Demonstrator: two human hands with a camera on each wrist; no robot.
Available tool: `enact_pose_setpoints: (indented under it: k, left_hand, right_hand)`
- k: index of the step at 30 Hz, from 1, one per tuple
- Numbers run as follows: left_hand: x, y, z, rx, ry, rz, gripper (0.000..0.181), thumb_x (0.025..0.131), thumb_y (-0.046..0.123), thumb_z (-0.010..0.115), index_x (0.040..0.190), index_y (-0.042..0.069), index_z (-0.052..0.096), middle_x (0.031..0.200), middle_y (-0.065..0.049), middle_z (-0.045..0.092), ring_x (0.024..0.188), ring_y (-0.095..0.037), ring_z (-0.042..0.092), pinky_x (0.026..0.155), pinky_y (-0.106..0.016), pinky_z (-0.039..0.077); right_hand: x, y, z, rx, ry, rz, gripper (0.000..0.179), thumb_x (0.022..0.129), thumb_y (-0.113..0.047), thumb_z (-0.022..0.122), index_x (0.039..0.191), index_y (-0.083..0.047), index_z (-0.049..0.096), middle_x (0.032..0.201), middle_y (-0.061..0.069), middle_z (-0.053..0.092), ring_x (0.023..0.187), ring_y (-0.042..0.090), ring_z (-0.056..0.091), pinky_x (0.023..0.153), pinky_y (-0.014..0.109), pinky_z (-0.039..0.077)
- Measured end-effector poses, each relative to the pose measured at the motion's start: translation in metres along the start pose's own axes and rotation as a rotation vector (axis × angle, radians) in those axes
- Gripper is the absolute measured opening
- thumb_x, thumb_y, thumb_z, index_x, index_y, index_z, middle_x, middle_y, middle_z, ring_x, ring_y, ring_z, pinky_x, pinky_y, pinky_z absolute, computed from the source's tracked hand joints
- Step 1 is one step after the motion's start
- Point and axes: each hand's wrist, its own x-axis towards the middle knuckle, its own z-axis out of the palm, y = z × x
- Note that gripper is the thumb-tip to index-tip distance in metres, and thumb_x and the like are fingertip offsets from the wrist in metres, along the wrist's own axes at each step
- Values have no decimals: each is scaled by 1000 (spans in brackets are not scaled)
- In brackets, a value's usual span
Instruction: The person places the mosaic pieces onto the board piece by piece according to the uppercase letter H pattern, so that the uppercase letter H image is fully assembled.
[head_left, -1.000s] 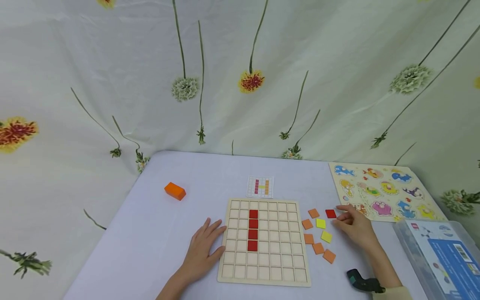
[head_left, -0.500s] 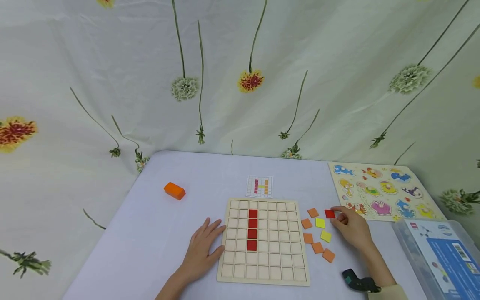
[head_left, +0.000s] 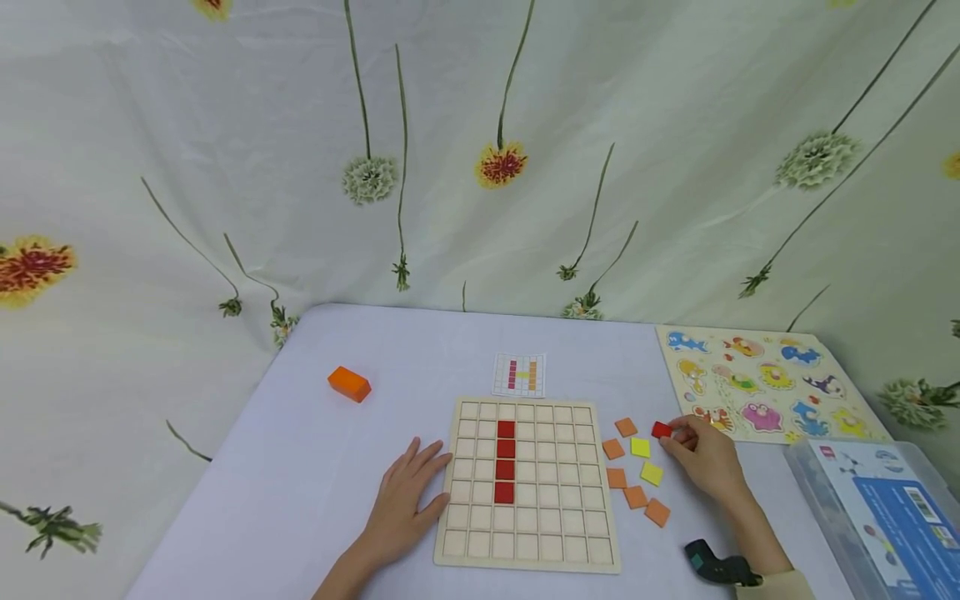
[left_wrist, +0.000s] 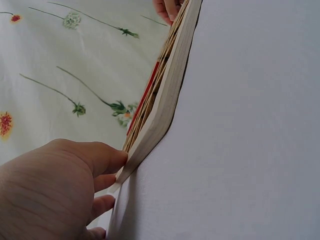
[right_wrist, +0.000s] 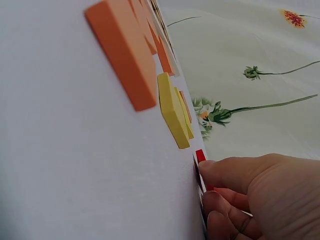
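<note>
My right hand (head_left: 703,454) pinches a red square tile (head_left: 661,429) between thumb and fingers, to the right of the loose tiles. In the right wrist view the thumb covers much of that red tile (right_wrist: 201,155). My left hand (head_left: 407,500) lies with fingers spread at the left edge of a wooden grid board (head_left: 547,546). Its thumb touches the board's side in the left wrist view. Several red tiles (head_left: 506,470) stand in one column of the board. Beside the board's right edge lie loose orange tiles (head_left: 635,497) and two yellow tiles (head_left: 652,474).
A small pattern card (head_left: 520,374) lies behind the board. An orange block (head_left: 349,383) sits at the left. On the right are a sea-animal puzzle board (head_left: 761,375) and a plastic case (head_left: 885,508). A black curved object (head_left: 720,564) is by the right forearm.
My right hand has moved slightly left onto the red tile and now pinches it, tilting it from where it lay flat. The left hand has stayed at the board's edge.
</note>
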Motion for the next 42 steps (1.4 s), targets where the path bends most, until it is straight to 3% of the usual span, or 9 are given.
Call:
enact_pose_setpoints:
  k: [11, 18, 31, 42]
  left_hand:
    - [-1, 2, 0, -18, -7, -5, 50, 88, 18, 65, 136, 10, 56, 150, -10, 47, 147, -39, 23, 112, -61, 20]
    - [-1, 3, 0, -15, -15, -17, 50, 88, 18, 65, 137, 11, 56, 150, -9, 46, 148, -38, 23, 113, -61, 19]
    - [0, 4, -2, -15, -11, -9, 50, 88, 17, 65, 136, 10, 56, 150, -10, 46, 148, -39, 23, 113, -61, 20]
    - [0, 2, -2, -4, -18, -21, 50, 88, 18, 65, 137, 11, 55, 151, -9, 46, 148, -38, 22, 114, -61, 19]
  right_hand:
    - [-5, -7, -10, 38, 56, 47, 29, 86, -13, 72, 109, 3, 63, 89, 12, 64, 80, 23, 57, 62, 14, 44]
    - [-10, -25, -16, 98, 63, 61, 31, 86, -13, 73, 112, 2, 63, 90, 13, 64, 80, 23, 58, 59, 13, 47]
    - [-26, -63, -6, 154, -9, -9, 27, 84, -12, 75, 107, -1, 66, 85, 7, 64, 75, 15, 56, 63, 15, 48]
    - [-48, -101, 13, 248, -42, -169, 23, 76, -2, 80, 96, -4, 68, 76, -1, 62, 64, 3, 54, 60, 17, 50]
